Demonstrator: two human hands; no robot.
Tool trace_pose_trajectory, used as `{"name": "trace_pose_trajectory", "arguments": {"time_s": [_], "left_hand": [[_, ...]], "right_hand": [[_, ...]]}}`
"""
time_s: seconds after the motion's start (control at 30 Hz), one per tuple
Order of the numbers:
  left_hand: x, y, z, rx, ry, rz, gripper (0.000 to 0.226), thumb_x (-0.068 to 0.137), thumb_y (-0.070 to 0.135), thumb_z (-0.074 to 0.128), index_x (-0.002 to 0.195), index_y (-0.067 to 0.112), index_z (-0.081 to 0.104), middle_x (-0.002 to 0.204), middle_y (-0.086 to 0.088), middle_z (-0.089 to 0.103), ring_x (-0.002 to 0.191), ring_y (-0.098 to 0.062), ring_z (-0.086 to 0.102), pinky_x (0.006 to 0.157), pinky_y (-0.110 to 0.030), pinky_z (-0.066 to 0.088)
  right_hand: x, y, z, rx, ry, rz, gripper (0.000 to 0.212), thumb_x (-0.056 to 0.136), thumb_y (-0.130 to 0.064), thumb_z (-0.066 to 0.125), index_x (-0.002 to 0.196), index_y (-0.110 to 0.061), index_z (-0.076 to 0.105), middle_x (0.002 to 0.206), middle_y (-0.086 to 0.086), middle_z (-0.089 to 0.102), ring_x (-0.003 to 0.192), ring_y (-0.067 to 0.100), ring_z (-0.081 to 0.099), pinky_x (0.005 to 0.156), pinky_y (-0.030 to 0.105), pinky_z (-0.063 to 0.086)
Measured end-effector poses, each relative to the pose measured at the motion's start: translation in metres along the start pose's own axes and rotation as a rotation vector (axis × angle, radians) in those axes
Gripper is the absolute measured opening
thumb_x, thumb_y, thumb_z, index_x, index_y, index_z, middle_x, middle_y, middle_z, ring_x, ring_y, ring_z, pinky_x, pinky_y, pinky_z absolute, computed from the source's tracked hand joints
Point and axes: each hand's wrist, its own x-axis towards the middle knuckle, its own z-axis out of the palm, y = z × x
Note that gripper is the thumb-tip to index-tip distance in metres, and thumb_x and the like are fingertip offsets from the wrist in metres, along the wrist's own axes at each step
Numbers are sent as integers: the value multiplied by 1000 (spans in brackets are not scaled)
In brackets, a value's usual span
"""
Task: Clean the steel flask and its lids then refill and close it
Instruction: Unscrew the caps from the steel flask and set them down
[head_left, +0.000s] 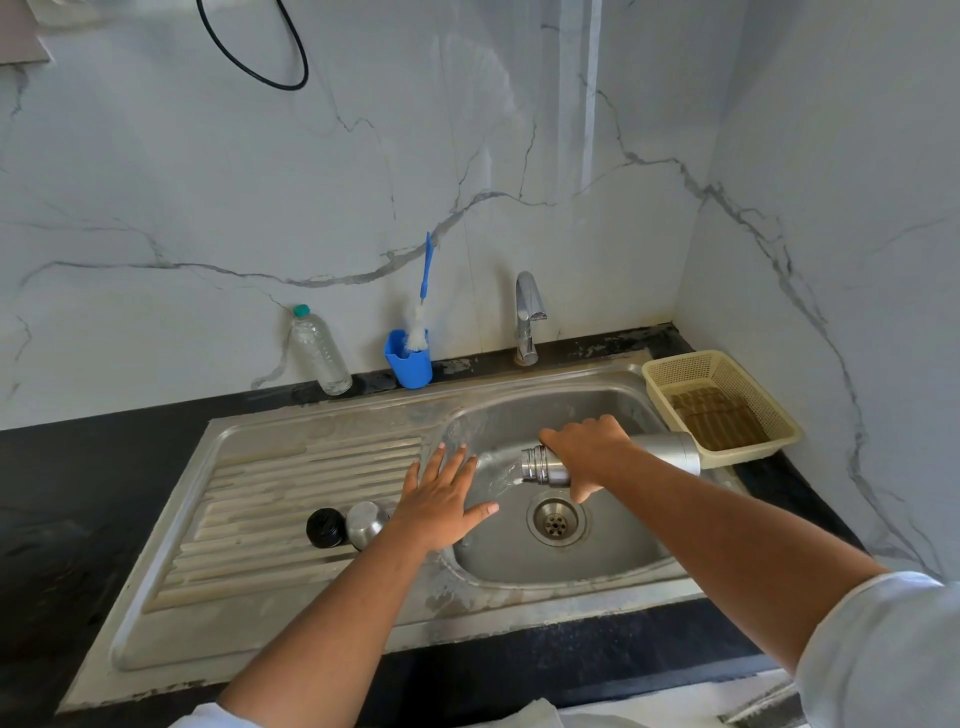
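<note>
steel flask (662, 451) lay tipped sideways over the sink (519, 410), open mouth tilted down, right hand (582, 452) wrapped round its shoulder; left hand (441, 499) hung spread and flat, holding nothing. rigid, probably light once drained and slick when wet, so a full wrap near the neck seemed safest

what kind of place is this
Most likely a home kitchen counter: a steel sink with a ribbed drainboard, a tap against the marble-look wall, and a bottle brush in a blue holder. The right hand holds a steel flask over the basin.
</note>
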Motion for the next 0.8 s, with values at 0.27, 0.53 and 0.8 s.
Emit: {"name": "trace_pose_trajectory", "arguments": {"time_s": [0.27, 0.53, 0.8], "left_hand": [[-5, -1, -1, 7, -5, -10, 88, 99, 76, 21, 166, 27, -9, 171, 5, -24, 157, -23, -25, 125, -54, -10], [-5, -3, 6, -10, -4, -13, 89, 99, 77, 22, 166, 26, -5, 172, 5, -20, 158, -22, -22, 127, -55, -7], [-8, -5, 7, -25, -21, -22, 88, 100, 76, 23, 166, 26, -7, 172, 5, -21, 158, -22, -23, 126, -54, -8]], "right_hand": [[-2, 0, -5, -38, -24, 10, 84, 68, -48, 87, 133, -27, 38, 107, 0, 66, 97, 25, 65, 82, 40, 47], [0, -3, -11, -103, -45, 16, 84, 73, -45, 86, 139, -27, 36, 115, 1, 65, 105, 26, 64, 86, 41, 44], [1, -4, -17, -190, -41, 28, 83, 75, -40, 87, 141, -28, 38, 125, 3, 63, 115, 27, 60, 96, 43, 43]]}}
